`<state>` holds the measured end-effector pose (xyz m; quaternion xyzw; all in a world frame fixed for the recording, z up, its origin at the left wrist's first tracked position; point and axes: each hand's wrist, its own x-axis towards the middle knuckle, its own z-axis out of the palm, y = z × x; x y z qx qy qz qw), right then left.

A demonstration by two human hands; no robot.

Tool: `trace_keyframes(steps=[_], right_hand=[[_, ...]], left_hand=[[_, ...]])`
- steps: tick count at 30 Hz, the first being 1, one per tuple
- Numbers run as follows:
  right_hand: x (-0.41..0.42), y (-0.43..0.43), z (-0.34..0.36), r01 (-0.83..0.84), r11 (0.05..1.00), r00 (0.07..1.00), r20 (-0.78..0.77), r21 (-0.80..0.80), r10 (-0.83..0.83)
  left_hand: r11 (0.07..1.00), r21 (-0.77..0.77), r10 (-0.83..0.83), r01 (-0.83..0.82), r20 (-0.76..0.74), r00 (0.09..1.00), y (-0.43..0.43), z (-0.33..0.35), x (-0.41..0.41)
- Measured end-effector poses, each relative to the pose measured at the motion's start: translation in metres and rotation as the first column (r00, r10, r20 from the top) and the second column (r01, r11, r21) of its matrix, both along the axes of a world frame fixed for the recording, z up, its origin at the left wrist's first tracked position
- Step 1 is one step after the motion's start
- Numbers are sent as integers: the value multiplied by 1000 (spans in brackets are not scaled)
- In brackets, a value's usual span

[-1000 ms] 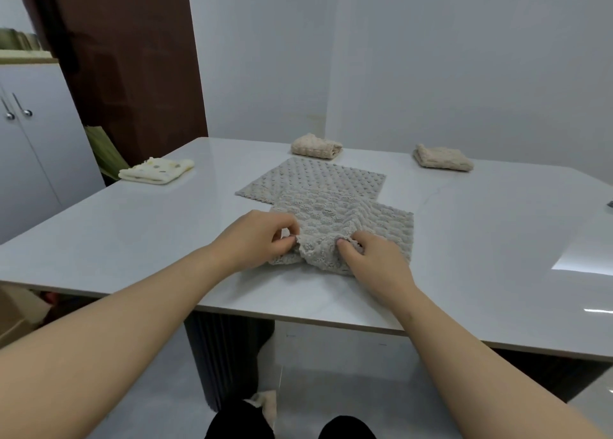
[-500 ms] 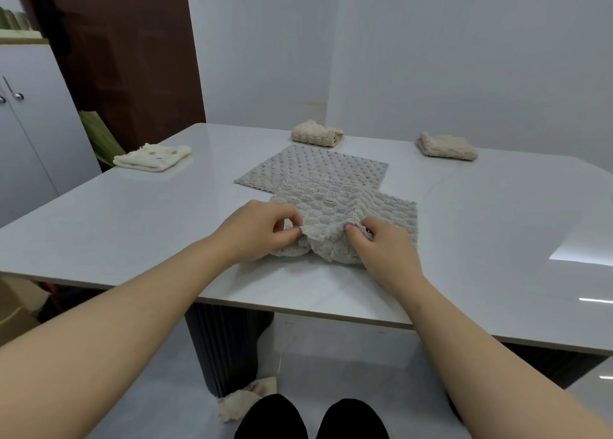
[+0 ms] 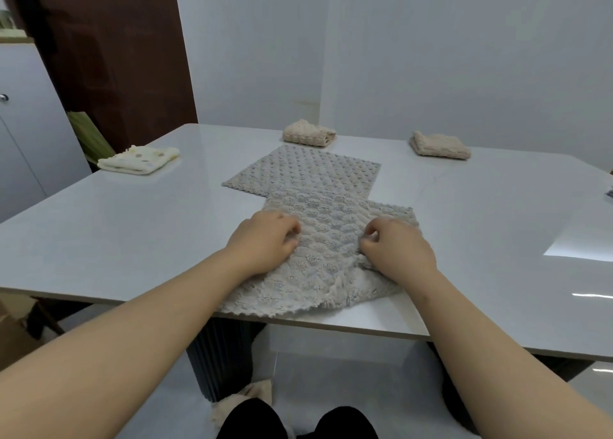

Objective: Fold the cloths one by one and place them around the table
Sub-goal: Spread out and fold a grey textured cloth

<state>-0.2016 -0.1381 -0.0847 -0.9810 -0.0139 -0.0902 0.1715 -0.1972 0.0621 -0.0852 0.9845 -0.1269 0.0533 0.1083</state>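
Rumpled grey scalloped cloth (image 3: 331,236) at the table (image 3: 132,239) near edge overlaps a flat dotted cloth (image 3: 305,173); folded cream cloth (image 3: 139,160) left, folded beige cloths (image 3: 308,133) behind

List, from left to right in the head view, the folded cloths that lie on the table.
cream spotted cloth → middle beige cloth → right beige cloth; all three lie apart from each other.

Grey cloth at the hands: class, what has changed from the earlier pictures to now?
The left hand and right hand, still pinching the grey cloth, moved apart and drew its bunched near edge out to the table edge. The dotted cloth and three folded cloths stayed put.
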Motion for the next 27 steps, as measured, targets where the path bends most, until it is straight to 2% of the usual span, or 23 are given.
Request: trace_keyframes(steps=[3,5,8,10,12,16,19,23,25,27], right_hand=[[3,0,-6,-24,999,1000,0,-29,24],[3,0,-5,-38,999,999,-24,-5,38],[1,-1,4,-28,985,994,-102,170,46],[2,-3,7,-13,977,999,-46,212,23],[7,-3,7,-8,982,1000,-7,188,9],[21,-7,3,-3,996,993,-117,85,13],[27,-9,1,49,999,984,-171,3,-48],[36,-4,5,42,999,981,-189,-19,-45],[37,0,6,32,999,997,-66,40,-30],[38,4,7,22,994,989,144,107,-37]], left_hand=[[1000,-16,11,-11,6,1000,-3,-3,-1],[1000,-27,12,-13,-42,999,-3,2,-4],[996,-42,65,-73,-165,984,5,13,-6],[984,-124,111,-130,-147,983,11,20,-3],[970,-170,162,-172,-71,984,14,19,3],[975,21,224,-223,-105,969,8,0,15],[968,-47,241,-245,-73,968,6,-5,22],[962,-159,233,-220,63,970,7,-7,28],[954,-238,235,-180,224,946,8,-6,29],[950,-293,227,-107,412,882,10,-1,32]])
